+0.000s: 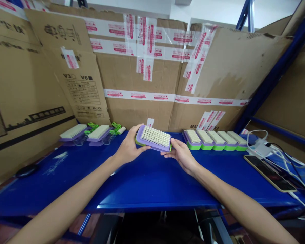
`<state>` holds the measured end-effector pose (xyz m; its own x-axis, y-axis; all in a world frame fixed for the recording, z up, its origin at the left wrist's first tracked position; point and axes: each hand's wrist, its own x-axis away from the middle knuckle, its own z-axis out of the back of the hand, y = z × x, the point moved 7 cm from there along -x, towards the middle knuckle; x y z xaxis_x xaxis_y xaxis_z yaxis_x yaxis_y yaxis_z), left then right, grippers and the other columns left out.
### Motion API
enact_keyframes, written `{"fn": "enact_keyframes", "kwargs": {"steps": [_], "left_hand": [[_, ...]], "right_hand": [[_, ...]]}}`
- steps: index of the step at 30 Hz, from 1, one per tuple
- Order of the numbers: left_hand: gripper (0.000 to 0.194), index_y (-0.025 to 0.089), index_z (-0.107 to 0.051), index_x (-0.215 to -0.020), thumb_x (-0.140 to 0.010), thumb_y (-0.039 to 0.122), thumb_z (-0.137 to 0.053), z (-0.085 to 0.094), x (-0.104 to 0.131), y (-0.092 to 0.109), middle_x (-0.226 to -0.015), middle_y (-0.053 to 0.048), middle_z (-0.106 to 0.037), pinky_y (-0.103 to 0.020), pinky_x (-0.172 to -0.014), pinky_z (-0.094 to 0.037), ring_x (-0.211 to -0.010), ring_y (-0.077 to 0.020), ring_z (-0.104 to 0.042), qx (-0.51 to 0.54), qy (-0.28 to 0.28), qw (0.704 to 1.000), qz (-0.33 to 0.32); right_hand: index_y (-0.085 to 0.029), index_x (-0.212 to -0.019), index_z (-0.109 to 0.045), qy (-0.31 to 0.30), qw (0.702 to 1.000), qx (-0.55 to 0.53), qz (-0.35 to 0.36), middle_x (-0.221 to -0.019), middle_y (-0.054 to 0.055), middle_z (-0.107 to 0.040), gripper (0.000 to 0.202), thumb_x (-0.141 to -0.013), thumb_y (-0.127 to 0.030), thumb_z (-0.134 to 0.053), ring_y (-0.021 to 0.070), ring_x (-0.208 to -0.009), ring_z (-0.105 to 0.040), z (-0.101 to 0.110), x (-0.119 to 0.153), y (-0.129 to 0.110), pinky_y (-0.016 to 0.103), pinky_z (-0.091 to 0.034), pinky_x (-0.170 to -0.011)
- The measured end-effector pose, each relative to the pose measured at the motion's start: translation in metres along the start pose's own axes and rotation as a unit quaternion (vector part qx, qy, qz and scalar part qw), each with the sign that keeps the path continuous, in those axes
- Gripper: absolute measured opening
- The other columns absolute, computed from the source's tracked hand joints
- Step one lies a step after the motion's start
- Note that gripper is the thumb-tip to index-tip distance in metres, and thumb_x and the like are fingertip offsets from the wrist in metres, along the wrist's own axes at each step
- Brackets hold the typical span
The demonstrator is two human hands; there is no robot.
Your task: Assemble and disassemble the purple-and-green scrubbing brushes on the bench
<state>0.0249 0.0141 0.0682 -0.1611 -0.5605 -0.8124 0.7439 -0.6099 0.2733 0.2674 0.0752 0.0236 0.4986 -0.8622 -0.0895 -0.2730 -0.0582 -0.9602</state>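
Observation:
A purple and green brush with pale bristles is held above the blue table, its bristles turned up and toward the camera, tilted down to the right. My left hand grips its left end, thumb along the lower edge. At its right end, my right hand pinches the corner between thumb and fingers. Several similar brushes stand in a row at the right back. Two purple pieces with bristles lie at the left back, beside green parts and clear pieces.
Cardboard walls rise behind the blue table. A phone lies at the right, near a white charger and tangled cables. A black oval object rests at the far left. Blue metal posts frame the right side.

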Motion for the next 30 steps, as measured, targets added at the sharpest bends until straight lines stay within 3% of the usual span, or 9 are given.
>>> {"fn": "enact_keyframes", "kwargs": {"steps": [21,30], "left_hand": [[0.097,0.029,-0.036,-0.174,-0.099,0.072,-0.078,-0.0025,0.0014,0.0001,-0.164,-0.019,-0.058,-0.066,-0.127,-0.052,-0.15,-0.0414,-0.061,-0.003,-0.003,1.0,-0.017],[0.096,0.03,-0.035,-0.176,-0.1,0.068,-0.08,0.0012,-0.0007,0.0047,-0.164,-0.018,-0.059,-0.066,-0.124,-0.054,-0.149,-0.0416,-0.063,-0.017,0.003,0.999,-0.047]], "right_hand": [[-0.021,-0.118,-0.063,0.014,0.999,-0.001,-0.037,-0.103,0.01,-0.085,0.027,-0.115,-0.047,-0.069,0.0191,-0.074,-0.086,-0.0024,0.0031,0.0026,0.029,-0.072,-0.071],[-0.023,-0.124,-0.059,0.015,1.0,0.003,0.003,-0.113,0.008,-0.082,0.042,-0.102,-0.048,-0.086,0.0236,-0.084,-0.088,0.007,-0.0031,0.0082,0.041,-0.076,-0.083]]}}
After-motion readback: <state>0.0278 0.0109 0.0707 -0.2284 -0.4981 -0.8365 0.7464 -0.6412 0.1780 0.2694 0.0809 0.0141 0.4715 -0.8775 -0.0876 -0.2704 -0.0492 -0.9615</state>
